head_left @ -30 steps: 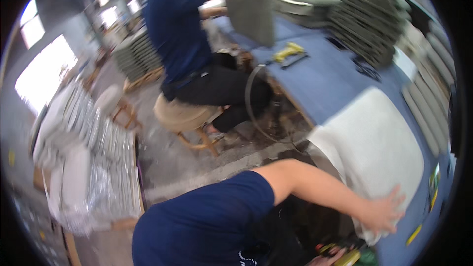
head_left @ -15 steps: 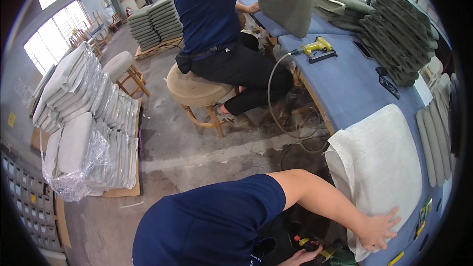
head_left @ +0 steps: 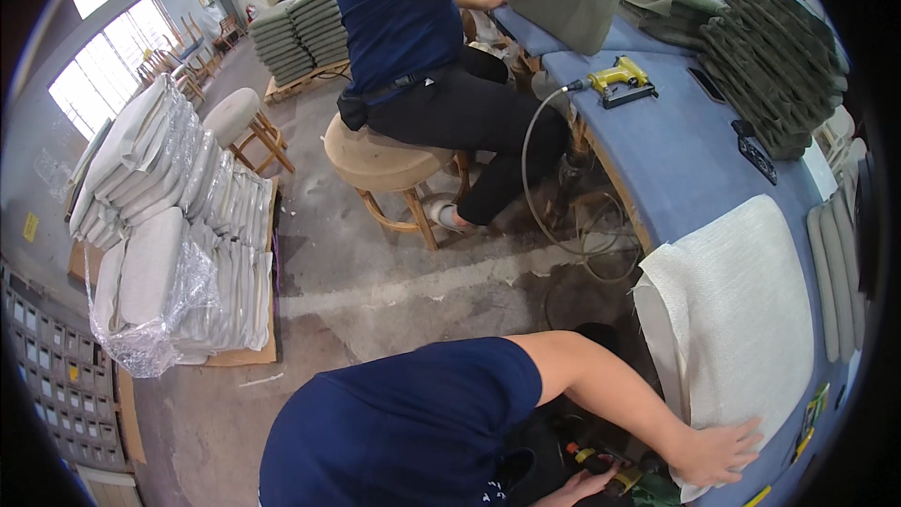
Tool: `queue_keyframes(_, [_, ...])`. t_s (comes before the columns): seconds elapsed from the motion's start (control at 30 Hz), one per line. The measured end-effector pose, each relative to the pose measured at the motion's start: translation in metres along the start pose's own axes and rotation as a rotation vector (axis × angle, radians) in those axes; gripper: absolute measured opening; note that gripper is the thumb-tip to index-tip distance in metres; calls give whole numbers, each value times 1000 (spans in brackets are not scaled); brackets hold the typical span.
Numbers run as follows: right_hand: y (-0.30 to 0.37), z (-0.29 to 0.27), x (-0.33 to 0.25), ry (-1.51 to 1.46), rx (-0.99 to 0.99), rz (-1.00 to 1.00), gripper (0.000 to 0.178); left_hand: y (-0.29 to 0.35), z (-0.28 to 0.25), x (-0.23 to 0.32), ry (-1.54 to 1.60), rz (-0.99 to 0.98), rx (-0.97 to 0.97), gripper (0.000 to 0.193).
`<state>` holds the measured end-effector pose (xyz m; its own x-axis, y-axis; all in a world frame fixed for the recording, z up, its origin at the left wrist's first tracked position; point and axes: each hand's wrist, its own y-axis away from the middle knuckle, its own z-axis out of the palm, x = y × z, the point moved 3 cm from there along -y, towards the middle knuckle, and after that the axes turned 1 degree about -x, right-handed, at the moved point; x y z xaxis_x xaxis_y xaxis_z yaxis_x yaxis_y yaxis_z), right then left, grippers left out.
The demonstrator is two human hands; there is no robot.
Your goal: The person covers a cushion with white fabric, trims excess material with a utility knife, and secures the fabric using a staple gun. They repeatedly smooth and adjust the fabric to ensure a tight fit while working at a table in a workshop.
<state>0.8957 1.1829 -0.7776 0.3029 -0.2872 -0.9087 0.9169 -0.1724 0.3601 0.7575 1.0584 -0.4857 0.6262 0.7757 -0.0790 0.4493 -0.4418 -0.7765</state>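
My left hand (head_left: 718, 454) lies open on the lower end of a cushion covered in off-white fabric (head_left: 741, 310). The fabric's frayed edge hangs down along the table's near side. Low in the view, my right hand (head_left: 584, 485) is closed around a dark tool with red and yellow parts (head_left: 621, 481). Its exact kind is partly hidden by shadow and the frame edge. Just beyond the cushion, the blue-covered table (head_left: 648, 160) bears a yellow staple gun (head_left: 619, 81) on an air hose (head_left: 527, 169).
A co-worker (head_left: 404, 28) on a round stool (head_left: 385, 164) handles a grey-green cushion (head_left: 572, 0). Dark green cushions (head_left: 770, 56) are piled at the far right. Plastic-wrapped pale cushions (head_left: 178, 253) stand at left. Phones (head_left: 755, 152) and a yellow cutter (head_left: 807, 427) lie on the table.
The whole view has shifted slightly. My left hand stays on the cushion, its fingers a little closer together. My right hand keeps the tool low down. The co-worker's cushion has tilted slightly.
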Motion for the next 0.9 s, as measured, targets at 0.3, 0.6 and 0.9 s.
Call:
queue_keyframes(0.3, [18, 6, -10, -49, 85, 103, 47, 231, -154, 21, 469, -464, -232, 58])
queue_keyframes(0.6, [-7, 27, 4, 3, -77, 101, 40, 355, -159, -17, 245, -1013, -614, 68])
queue_keyframes(0.9, [-11, 21, 13, 1, -43, 104, 35, 133, -286, -42, 937, -484, 429, 21])
